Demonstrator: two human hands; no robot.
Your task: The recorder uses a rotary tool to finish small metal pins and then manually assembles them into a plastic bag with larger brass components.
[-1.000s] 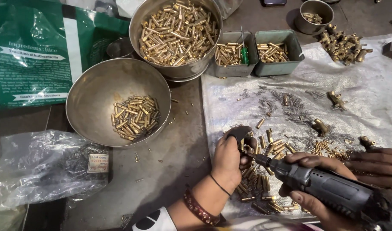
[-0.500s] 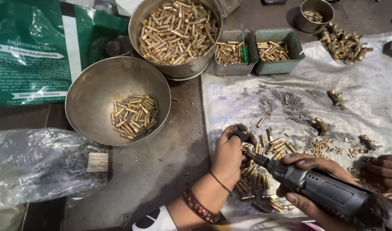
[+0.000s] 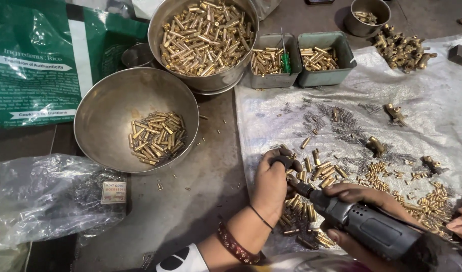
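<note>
Left hand still pinches a small brass piece on the plastic sheet — barely moved; right hand keeps gripping the power screwdriver, tip at the piece.

Green bag upper left, clear labelled bag below

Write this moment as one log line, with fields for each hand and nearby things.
left hand: pinches small brass piece | right hand: grips power tool, tip at piece | near: loose brass pieces, plastic sheet
</note>
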